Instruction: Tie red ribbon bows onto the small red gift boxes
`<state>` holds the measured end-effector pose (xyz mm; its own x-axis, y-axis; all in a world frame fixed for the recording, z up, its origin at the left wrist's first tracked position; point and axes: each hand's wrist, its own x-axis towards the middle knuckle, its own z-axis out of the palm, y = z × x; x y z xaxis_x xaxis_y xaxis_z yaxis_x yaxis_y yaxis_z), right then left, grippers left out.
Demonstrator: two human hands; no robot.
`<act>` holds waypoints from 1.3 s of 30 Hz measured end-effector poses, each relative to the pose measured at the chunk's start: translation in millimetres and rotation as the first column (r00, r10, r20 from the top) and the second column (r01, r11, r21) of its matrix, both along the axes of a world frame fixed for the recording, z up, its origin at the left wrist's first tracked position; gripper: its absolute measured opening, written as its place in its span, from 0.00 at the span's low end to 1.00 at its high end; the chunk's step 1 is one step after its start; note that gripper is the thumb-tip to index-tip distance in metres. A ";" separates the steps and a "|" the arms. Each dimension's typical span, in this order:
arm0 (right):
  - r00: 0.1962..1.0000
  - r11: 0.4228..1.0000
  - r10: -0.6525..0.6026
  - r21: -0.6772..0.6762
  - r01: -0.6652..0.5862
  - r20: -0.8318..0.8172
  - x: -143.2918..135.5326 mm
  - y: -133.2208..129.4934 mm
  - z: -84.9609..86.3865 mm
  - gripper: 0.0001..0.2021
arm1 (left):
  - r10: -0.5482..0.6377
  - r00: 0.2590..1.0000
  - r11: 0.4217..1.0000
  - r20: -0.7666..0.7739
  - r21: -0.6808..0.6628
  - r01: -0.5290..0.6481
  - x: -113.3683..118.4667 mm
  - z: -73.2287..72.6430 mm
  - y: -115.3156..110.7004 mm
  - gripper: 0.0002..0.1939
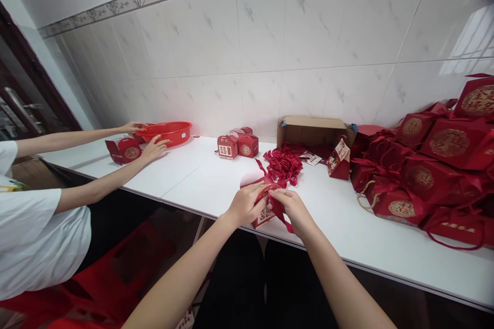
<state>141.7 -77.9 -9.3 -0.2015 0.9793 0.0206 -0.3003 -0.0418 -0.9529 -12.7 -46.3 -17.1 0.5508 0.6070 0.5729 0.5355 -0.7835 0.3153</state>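
Observation:
A small red box with a white printed panel [264, 217] stands at the front edge of the white table, partly covered by my hands. My left hand [247, 202] is closed over the top of this box. Between the fingertips of my right hand [292, 207] is a dark red ribbon [283, 214], pinched near the box top, its tail hanging to the right. Just behind my hands lies a heap of looped red ribbons [283, 165].
Red gift boxes [447, 164] are piled at the right. An open cardboard box [314, 124] and several small red boxes [247, 145] stand near the wall. At the left, a person's hands touch a red basin [175, 136], beside another red box [129, 151].

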 end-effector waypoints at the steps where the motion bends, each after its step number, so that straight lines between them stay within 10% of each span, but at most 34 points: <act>1: 1.000 1.000 0.005 -0.006 -0.005 0.001 0.7 0.7 0.9 0.13 | -0.003 1.000 1.000 0.005 -0.006 0.003 0.2 0.4 -1.1 0.19; 7: 0.984 0.998 -0.029 0.056 0.019 0.174 8.1 2.2 3.4 0.17 | -0.129 0.976 0.978 0.174 -0.141 0.154 1.4 3.2 -4.9 0.17; 13: 0.925 0.981 -0.119 0.185 0.054 0.360 12.7 1.6 5.9 0.19 | 0.095 0.885 0.829 0.457 -0.528 0.184 12.4 13.9 -2.8 0.19; 20: 0.849 0.968 -0.197 0.232 0.091 0.490 14.8 2.8 9.0 0.18 | 0.226 0.840 0.725 0.493 -0.661 0.193 17.1 32.1 -1.6 0.11; 27: 0.562 0.783 -0.600 0.563 0.264 0.570 17.3 -2.7 11.6 0.19 | 0.167 0.840 0.822 0.517 -0.543 0.171 17.4 48.6 -2.7 0.11; 30: 0.673 0.709 -0.617 0.659 0.250 0.409 16.1 1.3 20.1 0.20 | 0.097 0.848 0.895 0.521 -0.419 0.156 20.3 70.7 -7.6 0.11; 34: 0.881 0.803 -0.383 0.573 0.168 0.278 15.8 2.6 38.3 0.13 | -0.005 0.862 0.963 0.508 -0.231 0.141 20.5 94.2 -17.7 0.10; 39: 0.935 0.759 -0.353 0.595 0.262 0.039 28.5 -13.8 62.8 0.08 | 0.271 0.741 0.951 0.615 -0.291 -0.106 6.1 68.9 -9.5 0.18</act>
<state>170.2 -91.7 53.4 0.0638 0.8036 0.5918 -0.0632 0.5951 -0.8012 -6.6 -55.7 51.8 -0.0368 0.8124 0.5820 0.2707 -0.5525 0.7883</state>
